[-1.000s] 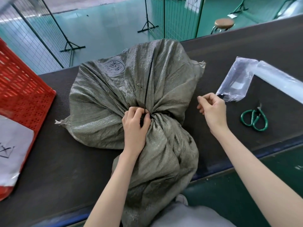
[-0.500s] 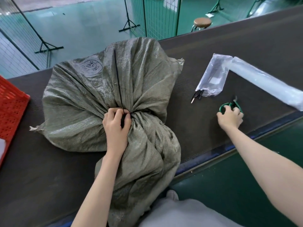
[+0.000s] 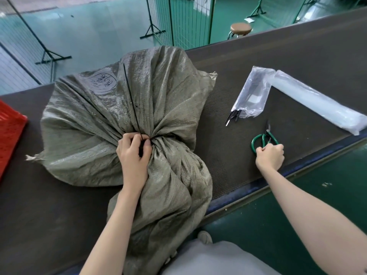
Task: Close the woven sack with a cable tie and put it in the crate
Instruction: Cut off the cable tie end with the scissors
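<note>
A grey-green woven sack (image 3: 162, 96) lies on the dark table, its neck gathered at the middle. A black cable tie (image 3: 132, 104) circles the neck, and its long tail points up over the sack. My left hand (image 3: 134, 153) grips the gathered neck at the tie's head. My right hand (image 3: 270, 154) is closed on the handles of green scissors (image 3: 265, 138) lying on the table to the right. The red crate (image 3: 10, 132) shows only as a corner at the left edge.
A clear plastic bag (image 3: 252, 94) with black cable ties sticking out lies right of the sack, beside a long clear roll (image 3: 317, 102). The table's blue front edge (image 3: 297, 167) runs below my right hand. Wire fences and a stool (image 3: 240, 28) stand beyond the table.
My right hand moved from beside the sack to the right and closed on the scissors. My left hand stayed on the sack's neck. The view swung right, so less of the crate shows.
</note>
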A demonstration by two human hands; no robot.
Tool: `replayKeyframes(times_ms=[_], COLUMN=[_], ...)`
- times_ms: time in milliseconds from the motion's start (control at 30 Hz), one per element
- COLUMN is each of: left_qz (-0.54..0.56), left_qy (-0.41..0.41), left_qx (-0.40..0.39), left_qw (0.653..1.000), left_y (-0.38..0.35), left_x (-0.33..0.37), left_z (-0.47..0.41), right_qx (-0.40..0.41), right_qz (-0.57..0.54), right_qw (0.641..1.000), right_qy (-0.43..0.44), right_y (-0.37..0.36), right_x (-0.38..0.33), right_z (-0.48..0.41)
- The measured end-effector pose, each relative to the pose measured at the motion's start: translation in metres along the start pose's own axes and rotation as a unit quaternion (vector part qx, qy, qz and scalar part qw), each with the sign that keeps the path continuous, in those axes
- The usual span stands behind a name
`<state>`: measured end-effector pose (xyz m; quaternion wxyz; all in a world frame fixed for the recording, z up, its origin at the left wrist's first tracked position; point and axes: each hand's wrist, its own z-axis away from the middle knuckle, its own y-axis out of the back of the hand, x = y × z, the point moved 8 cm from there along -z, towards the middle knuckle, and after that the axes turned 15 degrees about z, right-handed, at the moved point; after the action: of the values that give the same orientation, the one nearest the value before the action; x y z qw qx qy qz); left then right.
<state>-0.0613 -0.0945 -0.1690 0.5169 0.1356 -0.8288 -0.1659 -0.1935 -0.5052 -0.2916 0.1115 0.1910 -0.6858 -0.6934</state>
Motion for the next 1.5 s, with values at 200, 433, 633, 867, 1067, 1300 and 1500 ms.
replayKeyframes(times_ms=[200,433,633,867,1067,1300,1500], left_qz=[0.008,0.045,0.067,0.070,0.093,0.192,0.196], left_qy=[-0.003,0.001,0.014,0.014,0.046,0.127,0.113], left_qx=[0.001,0.011,0.016,0.016,0.013,0.033,0.047], left_qw=[1.000,0.999,0.998,0.997,0.995,0.973,0.973], left_y=[0.000,0.003,0.004,0.005,0.010,0.026,0.050], left_x=[0.000,-0.002,-0.004,-0.004,-0.001,-0.002,0.009], left_z=[0.001,-0.001,-0.002,-0.002,-0.003,0.002,0.009], right_qx=[-0.089,-0.167,-0.103,-0.083,-0.134,-0.251,-0.413], right_qz=[0.014,-0.033,-0.150,-0.372,-0.477,-0.612,-0.633], right_qw=[0.996,0.985,0.983,0.924,0.864,0.736,0.620], right_qy=[0.028,-0.018,-0.008,0.026,0.084,0.146,0.212], right_y=[-0.003,0.007,0.016,0.028,0.040,0.080,0.119], right_x=[-0.012,-0.014,-0.018,-0.045,-0.083,-0.133,-0.165], right_z=[0.015,0.023,0.037,0.065,0.095,0.139,0.191])
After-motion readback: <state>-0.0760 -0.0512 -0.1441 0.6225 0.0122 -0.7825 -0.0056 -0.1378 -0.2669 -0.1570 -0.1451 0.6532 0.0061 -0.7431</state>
